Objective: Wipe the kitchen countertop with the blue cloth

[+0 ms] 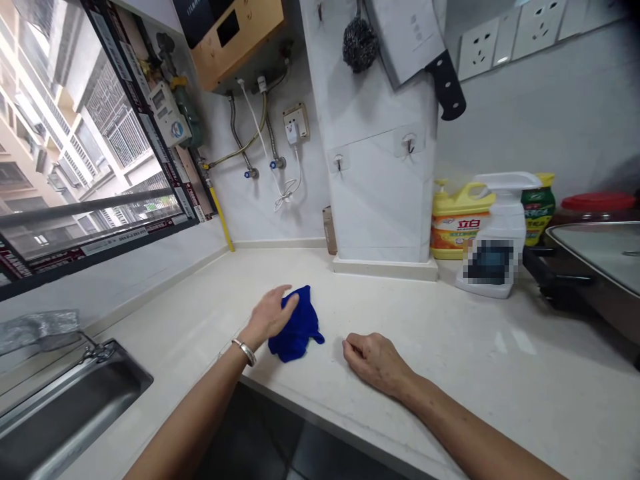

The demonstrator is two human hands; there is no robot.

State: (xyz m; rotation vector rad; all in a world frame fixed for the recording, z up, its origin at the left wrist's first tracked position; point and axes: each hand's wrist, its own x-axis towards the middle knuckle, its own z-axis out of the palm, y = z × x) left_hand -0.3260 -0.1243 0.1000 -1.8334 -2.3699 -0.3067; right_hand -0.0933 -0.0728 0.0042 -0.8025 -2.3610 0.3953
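Observation:
A crumpled dark blue cloth (300, 333) lies on the pale countertop (390, 307), close to its front edge. At the cloth's left side is my left hand (270, 317), its thumb over the fabric and its fingers apart. Whether the palm presses on the cloth or hovers just above it, I cannot tell. A silver bracelet (245, 352) circles that wrist. To the right of the cloth and apart from it, my right hand (375, 360) rests on the counter with its fingers curled into a loose fist; nothing shows in it.
A steel sink (125, 380) is at the lower left, beneath a window. At the right stand a yellow detergent jug (457, 220), a white spray bottle (500, 227) and a lidded electric pan (600, 280). A cleaver (410, 40) and a steel scourer (359, 45) hang on the pillar.

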